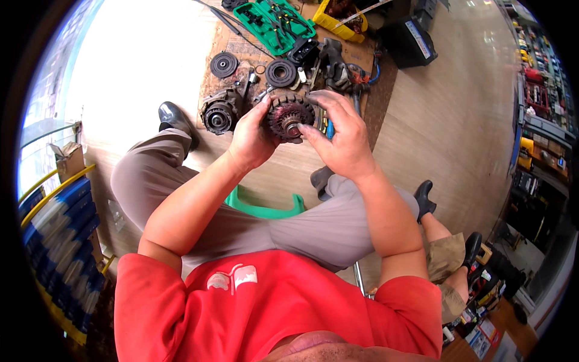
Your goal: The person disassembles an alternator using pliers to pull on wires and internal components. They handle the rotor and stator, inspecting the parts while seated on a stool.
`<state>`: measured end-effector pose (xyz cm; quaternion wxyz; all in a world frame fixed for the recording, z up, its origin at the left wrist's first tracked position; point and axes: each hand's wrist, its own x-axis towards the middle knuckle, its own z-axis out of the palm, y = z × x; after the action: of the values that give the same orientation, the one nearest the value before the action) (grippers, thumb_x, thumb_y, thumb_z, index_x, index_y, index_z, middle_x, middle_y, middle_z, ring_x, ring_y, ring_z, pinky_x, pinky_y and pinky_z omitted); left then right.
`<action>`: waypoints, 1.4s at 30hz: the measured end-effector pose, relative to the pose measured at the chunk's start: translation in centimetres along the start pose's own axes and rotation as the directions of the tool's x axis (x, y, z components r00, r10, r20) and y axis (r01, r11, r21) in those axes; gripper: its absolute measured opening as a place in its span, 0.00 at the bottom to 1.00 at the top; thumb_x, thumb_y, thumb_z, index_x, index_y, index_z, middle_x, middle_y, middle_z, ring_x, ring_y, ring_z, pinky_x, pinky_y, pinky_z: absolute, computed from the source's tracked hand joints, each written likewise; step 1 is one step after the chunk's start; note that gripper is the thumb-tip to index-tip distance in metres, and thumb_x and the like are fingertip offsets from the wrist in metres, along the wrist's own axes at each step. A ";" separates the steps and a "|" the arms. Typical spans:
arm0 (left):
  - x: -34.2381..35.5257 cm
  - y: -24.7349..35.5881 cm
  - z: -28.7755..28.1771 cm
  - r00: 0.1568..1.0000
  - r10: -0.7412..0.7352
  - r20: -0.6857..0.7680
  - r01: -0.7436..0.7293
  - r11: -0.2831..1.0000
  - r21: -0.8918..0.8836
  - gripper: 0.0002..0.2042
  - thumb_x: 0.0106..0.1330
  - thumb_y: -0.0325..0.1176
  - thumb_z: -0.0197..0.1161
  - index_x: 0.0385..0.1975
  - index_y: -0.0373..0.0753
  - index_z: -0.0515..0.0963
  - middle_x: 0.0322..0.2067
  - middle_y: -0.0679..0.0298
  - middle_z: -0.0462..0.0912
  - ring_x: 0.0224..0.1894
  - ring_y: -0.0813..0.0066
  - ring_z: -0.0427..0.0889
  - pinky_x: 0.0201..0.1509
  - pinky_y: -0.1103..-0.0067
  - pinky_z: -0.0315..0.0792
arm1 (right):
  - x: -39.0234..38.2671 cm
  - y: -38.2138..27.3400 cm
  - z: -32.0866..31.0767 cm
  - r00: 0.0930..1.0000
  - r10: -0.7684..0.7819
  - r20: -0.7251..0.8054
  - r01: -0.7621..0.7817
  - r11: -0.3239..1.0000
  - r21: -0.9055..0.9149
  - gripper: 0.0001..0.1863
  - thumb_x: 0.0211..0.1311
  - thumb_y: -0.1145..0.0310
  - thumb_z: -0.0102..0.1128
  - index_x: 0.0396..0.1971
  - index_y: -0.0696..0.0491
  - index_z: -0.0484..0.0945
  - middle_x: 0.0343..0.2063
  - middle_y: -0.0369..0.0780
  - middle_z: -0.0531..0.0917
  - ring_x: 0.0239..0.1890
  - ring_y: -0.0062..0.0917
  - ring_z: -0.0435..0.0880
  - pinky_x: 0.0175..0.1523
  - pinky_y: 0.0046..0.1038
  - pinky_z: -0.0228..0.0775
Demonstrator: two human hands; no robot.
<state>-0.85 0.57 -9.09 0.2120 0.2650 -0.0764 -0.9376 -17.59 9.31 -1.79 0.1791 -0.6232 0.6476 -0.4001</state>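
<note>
Above the floor, between my two hands, is a dark alternator rotor (291, 116) with a toothed rim, reddish copper-coloured windings and a shaft end facing up. My left hand (254, 134) is closed around its left side, thumb along the rim. From the right, my right hand (342, 130) grips it, its thumb by the shaft end and its fingers reaching over the far right rim. Some of the fingertips are hidden behind the rotor. To the left of my left hand, a round finned metal housing (219, 113) stands on a brown cardboard sheet (208, 81).
Two dark grooved discs (224, 64) (281, 73) lie beyond my hands. Farther off are a green tool case (265, 21), a yellow bin (338, 23), grey work gloves (335, 63) and a black battery-like box (410, 43). A green stool (265, 209) is beneath me. Another person's legs (443, 253) are at right.
</note>
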 end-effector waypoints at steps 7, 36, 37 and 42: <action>-0.3 -0.5 -0.3 0.999 0.038 0.032 -0.041 0.994 0.098 0.22 0.79 0.46 0.44 0.61 0.36 0.70 0.55 0.55 0.79 0.56 0.61 0.79 0.62 0.61 0.74 | -0.6 0.1 0.8 0.996 0.083 -0.018 -0.084 0.996 -0.034 0.09 0.54 0.74 0.69 0.35 0.59 0.83 0.33 0.46 0.81 0.36 0.42 0.80 0.42 0.38 0.73; -1.0 -0.2 0.0 0.956 0.267 0.121 -0.285 0.757 0.587 0.22 0.76 0.38 0.57 0.63 0.30 0.70 0.52 0.58 0.80 0.52 0.74 0.79 0.58 0.75 0.77 | -0.2 -0.2 1.3 0.953 0.276 0.123 -0.287 0.954 0.088 0.05 0.53 0.75 0.68 0.28 0.58 0.81 0.29 0.44 0.81 0.33 0.37 0.82 0.39 0.34 0.73; -1.0 -0.2 0.1 0.956 0.269 0.118 -0.282 0.729 0.624 0.22 0.76 0.37 0.57 0.63 0.30 0.70 0.53 0.58 0.79 0.53 0.74 0.79 0.59 0.75 0.76 | -0.2 -0.3 1.0 0.943 0.293 0.158 -0.310 0.946 0.097 0.05 0.54 0.76 0.67 0.29 0.59 0.81 0.29 0.43 0.81 0.34 0.34 0.81 0.40 0.31 0.72; -1.5 -0.4 0.5 0.923 0.342 0.175 -0.369 0.660 0.655 0.21 0.75 0.34 0.58 0.62 0.29 0.70 0.54 0.58 0.77 0.54 0.74 0.77 0.58 0.75 0.76 | 0.1 -0.5 0.3 0.924 0.319 0.210 -0.359 0.913 0.193 0.05 0.54 0.77 0.67 0.29 0.60 0.81 0.29 0.42 0.80 0.34 0.30 0.81 0.41 0.30 0.72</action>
<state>-0.08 1.66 -8.06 0.2783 0.2862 -0.4660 -0.7897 -17.05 9.20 -1.60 0.3721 -0.5088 0.6778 -0.3786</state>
